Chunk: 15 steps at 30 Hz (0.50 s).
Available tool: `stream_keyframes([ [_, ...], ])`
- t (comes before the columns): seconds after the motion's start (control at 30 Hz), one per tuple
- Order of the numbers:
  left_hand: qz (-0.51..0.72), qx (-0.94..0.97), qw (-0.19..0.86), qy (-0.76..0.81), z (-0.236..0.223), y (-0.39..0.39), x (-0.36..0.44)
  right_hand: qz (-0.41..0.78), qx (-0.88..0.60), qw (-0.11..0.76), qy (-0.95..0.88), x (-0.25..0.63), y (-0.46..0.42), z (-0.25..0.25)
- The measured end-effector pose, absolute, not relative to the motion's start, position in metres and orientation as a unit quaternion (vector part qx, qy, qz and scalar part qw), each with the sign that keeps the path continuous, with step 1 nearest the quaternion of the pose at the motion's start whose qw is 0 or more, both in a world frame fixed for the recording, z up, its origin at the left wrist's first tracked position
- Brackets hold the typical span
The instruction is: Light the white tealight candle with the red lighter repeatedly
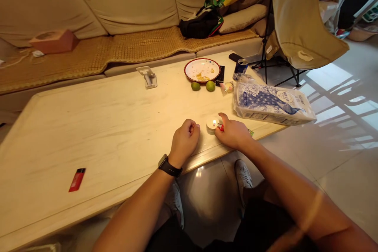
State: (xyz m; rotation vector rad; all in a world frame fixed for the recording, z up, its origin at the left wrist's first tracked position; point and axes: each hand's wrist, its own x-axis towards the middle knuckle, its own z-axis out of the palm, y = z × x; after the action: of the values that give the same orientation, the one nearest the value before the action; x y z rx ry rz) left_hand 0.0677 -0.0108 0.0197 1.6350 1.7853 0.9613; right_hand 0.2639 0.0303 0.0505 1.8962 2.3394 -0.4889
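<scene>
Right hand (233, 134) grips a red lighter (220, 127), fingers clamped around it, index finger (222, 116) reaching forward over the top. The lighter's tip is just beside a small lit tealight candle (212, 126), with the flame (214, 122) on the candle. The candle stands on a pale wood desk (88, 126), between both hands. Left hand (186, 139) sits just left of the candle, fingers together in a loose fist, resting on the desk, nothing visible in it. One black wristwatch (169, 166) on the left wrist.

From the candle: one small green scrap (251, 132) just right, by the desk edge, partly under the right hand. One tissue pack (271, 104) with a blue print, to the right and farther back. One small wrapped item (227, 88) behind the candle. Two limes (203, 86) behind it too, apart from each other. One plate (186, 70) with a red rim and food scraps beyond the limes. One black phone (220, 75) touching the plate's right side. One blue can (240, 69) farther right. One metal bracket (147, 76) back left. One second red lighter (77, 180) well left, near the front edge. Sofa (88, 8) beyond the desk, with one pink tissue box (54, 41) on it. One folding chair (301, 19) back right.
</scene>
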Motion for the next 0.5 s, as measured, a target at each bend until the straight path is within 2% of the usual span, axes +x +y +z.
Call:
stream_keyframes([
  [0.5,0.355,0.600,0.263,0.667,0.022,-0.010,0.070,-0.144,0.632,0.015,0.761,0.274,0.028,0.046],
])
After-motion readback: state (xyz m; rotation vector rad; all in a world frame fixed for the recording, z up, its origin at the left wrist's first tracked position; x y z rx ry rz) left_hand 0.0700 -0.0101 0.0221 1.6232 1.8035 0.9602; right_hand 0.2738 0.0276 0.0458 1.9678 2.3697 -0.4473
